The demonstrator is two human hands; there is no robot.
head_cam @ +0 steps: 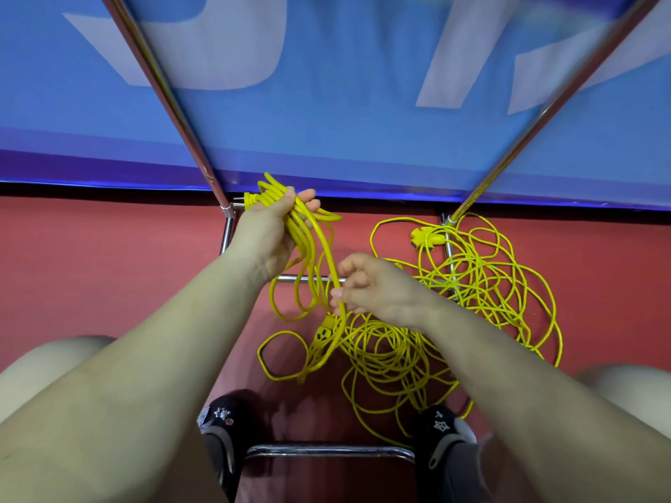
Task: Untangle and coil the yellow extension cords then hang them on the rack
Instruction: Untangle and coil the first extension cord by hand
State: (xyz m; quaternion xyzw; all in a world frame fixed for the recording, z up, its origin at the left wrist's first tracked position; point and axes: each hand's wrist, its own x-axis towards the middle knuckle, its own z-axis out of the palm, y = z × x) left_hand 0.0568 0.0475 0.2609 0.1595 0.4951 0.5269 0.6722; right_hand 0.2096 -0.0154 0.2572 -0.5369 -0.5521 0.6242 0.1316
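Bare forearms fill the lower frame, cut off at the bottom edge; bare knees at 8 and 4 o'clock are cropped by the edges too. Two black slip-on shoes with white star prints [225, 422] sit at 6 o'clock, partly hidden by the forearms, either side of a chrome tube footrest [328, 452].

Left hand [270, 235], raised, palm up near centre, fingers curled round a bundle of coiled yellow rubbery cord loops [290, 212]; loop tops stick out past the fingers toward 12 o'clock, lower loops hang down.

Right hand [370, 285], just at 4 o'clock of the left, pinches one thick yellow strand [332, 270] between thumb and curled fingers; grip detail partly hidden by the knuckles.

Loose tangled pile of yellow extension cord [395, 361] lies on the red floor [90, 255], from centre to 3 o'clock; a yellow socket end [324, 331] shows below the right hand, a yellow plug block [426, 237] at 2 o'clock.

Shiny chrome rack tubes [174, 103] run up to 11 and 1 o'clock, motion-blurred, over a blue banner with white shapes [345, 103].
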